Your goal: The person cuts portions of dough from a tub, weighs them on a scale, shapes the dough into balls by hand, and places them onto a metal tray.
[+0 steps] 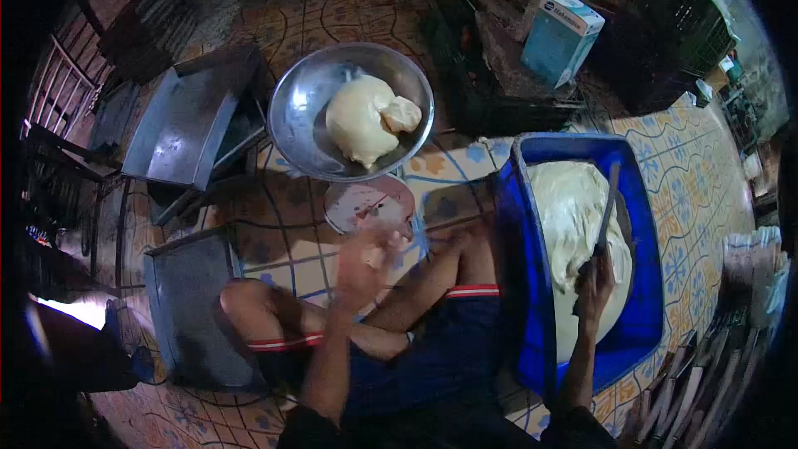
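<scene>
My right hand (593, 287) is closed around the handle of a long knife (611, 204), whose dark blade lies along the dough. That large pale dough mass (569, 199) fills much of a deep blue plastic tub (646, 283) at my right side. My left hand (370, 258) is raised above my crossed legs and smeared by motion, so its fingers do not show clearly. Just beyond it is a round pinkish-white basin (349, 208), partly covered by a wide metal bowl (295, 108). A smooth lump of dough (357, 116) with a smaller piece (402, 115) against it rests in the bowl.
Two grey metal trays lie to the left, one raised and tilted (179, 129), one on the floor (191, 308). A blue and white carton (563, 40) stands on dark crates (474, 75) at the back. Slatted wood (698, 391) lines the lower right, beside patterned floor tiles (698, 175).
</scene>
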`<state>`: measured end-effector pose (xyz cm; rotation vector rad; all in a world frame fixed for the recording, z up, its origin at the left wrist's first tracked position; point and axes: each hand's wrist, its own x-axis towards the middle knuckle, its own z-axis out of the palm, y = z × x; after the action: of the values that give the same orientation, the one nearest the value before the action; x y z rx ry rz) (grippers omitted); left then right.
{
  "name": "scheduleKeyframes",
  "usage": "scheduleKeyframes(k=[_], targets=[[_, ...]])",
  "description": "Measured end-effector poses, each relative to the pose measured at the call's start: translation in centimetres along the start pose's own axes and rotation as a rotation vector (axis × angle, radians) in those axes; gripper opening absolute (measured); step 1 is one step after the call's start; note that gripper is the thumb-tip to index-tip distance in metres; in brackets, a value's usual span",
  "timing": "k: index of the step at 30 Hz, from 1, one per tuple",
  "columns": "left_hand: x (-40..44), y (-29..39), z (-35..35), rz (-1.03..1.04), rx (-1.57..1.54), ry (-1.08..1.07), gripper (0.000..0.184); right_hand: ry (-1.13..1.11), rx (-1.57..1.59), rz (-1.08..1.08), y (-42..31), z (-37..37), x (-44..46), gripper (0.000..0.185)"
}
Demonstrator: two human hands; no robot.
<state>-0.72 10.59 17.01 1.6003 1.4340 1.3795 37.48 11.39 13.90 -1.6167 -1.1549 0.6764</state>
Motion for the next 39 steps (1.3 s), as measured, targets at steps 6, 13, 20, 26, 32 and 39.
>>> scheduleKeyframes(k=[6, 13, 20, 26, 32, 39], targets=[[13.1, 1.9, -6.8, 0.178, 0.444, 0.234, 0.019, -0.572, 0.211, -0.195, -10.3, 11.9, 3.4, 0.047], [19.0, -1.4, -6.6, -0.010, 0.818, 0.023, 0.020, -0.862, 0.196, -0.184, -19.4, 27.1, 6.5, 0.042], [18.8, -0.9, -6.6, 0.092, 0.719, 0.250, 0.013, -1.006, 0.141, -0.211, -18.8, 26.6, 1.7, 0.048], [19.0, 0.4, -5.5, 0.174, 0.518, 0.257, 0.012, -0.893, 0.166, -0.107, -17.4, 28.3, 0.1, 0.042], [15.4, 5.1, -6.6, 0.209, 0.204, 0.470, 0.016, -1.051, 0.424, -0.139, -18.4, 24.6, -1.1, 0.042], [0.4, 1.3, -8.0, 0.007, -0.625, 0.545, 0.013, -0.339, 0.152, 0.020, -6.1, 5.3, 1.8, 0.047]])
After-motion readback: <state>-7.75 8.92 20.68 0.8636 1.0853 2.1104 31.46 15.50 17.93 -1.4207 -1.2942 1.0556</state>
